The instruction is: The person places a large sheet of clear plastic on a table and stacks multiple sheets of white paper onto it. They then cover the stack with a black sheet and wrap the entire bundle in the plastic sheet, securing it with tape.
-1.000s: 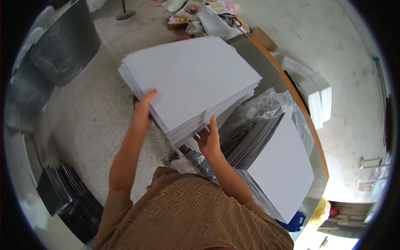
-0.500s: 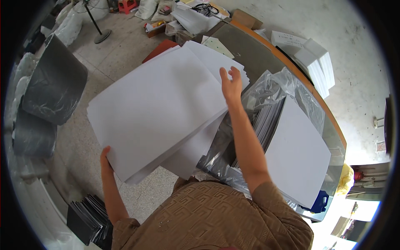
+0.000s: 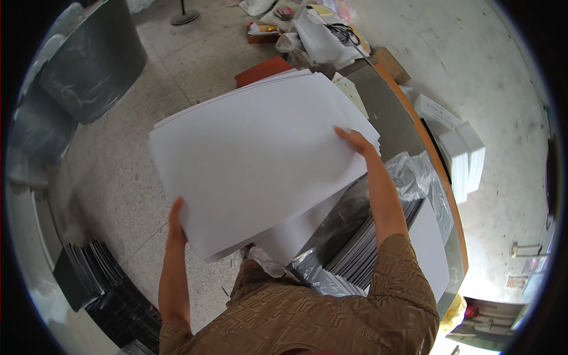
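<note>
A broad stack of large white sheets (image 3: 260, 160) lies in front of me, its layers showing along the far and near edges. On its left edge, near the close corner, my left hand (image 3: 177, 220) grips the sheets, most fingers hidden beneath. My right hand (image 3: 357, 142) is closed on the opposite edge, thumb on top and other fingers mostly out of sight. Below the stack's near edge, another white sheet (image 3: 302, 228) slants downward. Beside my right forearm, a pile of dark-edged boards (image 3: 359, 242) stands in clear plastic wrapping (image 3: 408, 177).
A glass-topped table with an orange-brown edge (image 3: 408, 106) curves along the right. Tall grey wrapped rolls (image 3: 94, 59) stand at the far left. Dark boards (image 3: 89, 272) sit low at left. White stacks (image 3: 467, 157) lean beyond the table. A red-brown panel (image 3: 263, 71) is behind the sheets.
My right hand, raised with fingers apart, has come down onto the sheets' right edge. The stack now sits more level between both hands. The whole view has shifted.
</note>
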Tool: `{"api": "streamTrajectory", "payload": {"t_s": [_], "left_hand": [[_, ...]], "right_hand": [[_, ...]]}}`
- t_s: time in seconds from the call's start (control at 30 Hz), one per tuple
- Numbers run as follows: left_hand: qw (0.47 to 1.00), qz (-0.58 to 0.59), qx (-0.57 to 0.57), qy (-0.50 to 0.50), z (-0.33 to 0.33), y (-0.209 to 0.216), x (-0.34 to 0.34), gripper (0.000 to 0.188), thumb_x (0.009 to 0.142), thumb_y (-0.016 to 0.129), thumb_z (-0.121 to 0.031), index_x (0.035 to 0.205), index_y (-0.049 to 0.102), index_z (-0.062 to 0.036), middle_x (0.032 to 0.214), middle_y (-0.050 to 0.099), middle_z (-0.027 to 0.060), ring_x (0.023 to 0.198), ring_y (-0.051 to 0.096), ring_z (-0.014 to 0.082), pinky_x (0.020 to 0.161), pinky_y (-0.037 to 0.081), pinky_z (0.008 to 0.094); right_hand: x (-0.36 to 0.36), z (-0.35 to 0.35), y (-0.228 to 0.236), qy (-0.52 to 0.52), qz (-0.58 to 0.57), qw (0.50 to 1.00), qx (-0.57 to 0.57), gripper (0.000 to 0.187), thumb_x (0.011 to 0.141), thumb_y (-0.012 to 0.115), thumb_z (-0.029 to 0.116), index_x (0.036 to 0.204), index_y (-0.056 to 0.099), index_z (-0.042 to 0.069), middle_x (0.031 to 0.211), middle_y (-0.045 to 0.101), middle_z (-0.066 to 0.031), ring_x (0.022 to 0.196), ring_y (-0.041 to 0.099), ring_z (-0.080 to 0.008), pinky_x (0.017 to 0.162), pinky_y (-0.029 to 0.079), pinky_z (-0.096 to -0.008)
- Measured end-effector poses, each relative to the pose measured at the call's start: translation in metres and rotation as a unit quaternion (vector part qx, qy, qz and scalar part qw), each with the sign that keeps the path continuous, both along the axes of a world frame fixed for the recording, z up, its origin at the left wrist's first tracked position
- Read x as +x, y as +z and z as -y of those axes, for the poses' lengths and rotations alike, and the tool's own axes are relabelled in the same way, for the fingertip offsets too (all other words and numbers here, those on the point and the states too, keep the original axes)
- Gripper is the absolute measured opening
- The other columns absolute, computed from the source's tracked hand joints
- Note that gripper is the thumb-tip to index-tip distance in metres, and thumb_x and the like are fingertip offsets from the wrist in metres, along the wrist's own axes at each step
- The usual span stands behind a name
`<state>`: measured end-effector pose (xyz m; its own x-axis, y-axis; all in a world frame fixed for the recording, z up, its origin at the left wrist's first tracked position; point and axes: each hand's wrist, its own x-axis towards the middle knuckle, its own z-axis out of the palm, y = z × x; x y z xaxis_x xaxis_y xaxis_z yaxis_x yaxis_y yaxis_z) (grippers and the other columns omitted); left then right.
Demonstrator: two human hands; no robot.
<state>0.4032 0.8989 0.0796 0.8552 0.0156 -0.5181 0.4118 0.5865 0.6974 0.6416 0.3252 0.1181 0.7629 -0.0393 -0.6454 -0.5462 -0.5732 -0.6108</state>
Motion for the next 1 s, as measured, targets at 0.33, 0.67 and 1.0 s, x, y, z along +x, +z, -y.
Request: {"api": "streamTrajectory", "payload": {"t_s": [0.33,0.67,1.0], "left_hand": [[0.999,-0.024,-0.020,-0.014,0.019,0.002,0.018,0.071,0.084,0.056,-0.046,0.134,0.039,0.0031,0.122,0.053,0.0193,0.112,0.054,0.0310,0.093,0.046,0.0412],[0.998,0.003,-0.007,0.055,0.017,0.017,-0.007,0.075,0.082,0.057,-0.048,0.135,0.039,0.0015,0.122,0.053,0.0179,0.110,0.054,0.0312,0.092,0.046,0.0413],[0.980,0.158,0.069,0.101,-0.022,0.113,-0.046,0.075,0.082,0.052,-0.056,0.133,0.043,-0.0019,0.127,0.050,0.0135,0.115,0.050,0.0296,0.093,0.044,0.0417]], "right_hand": [[0.018,0.005,0.028,-0.058,-0.009,0.998,0.003,0.096,0.078,0.048,0.077,0.142,0.038,0.007,0.139,0.046,-0.0160,0.127,0.045,-0.0253,0.105,0.036,-0.0365],[-0.032,-0.008,0.161,-0.008,0.085,0.996,-0.015,0.077,0.079,0.060,0.065,0.111,0.063,-0.005,0.102,0.064,-0.0212,0.091,0.065,-0.0261,0.082,0.050,-0.0338],[-0.133,0.046,0.219,-0.078,0.297,0.943,0.126,0.113,0.069,0.049,0.084,0.143,0.030,0.001,0.137,0.038,-0.0286,0.127,0.042,-0.0350,0.100,0.041,-0.0430]]}}
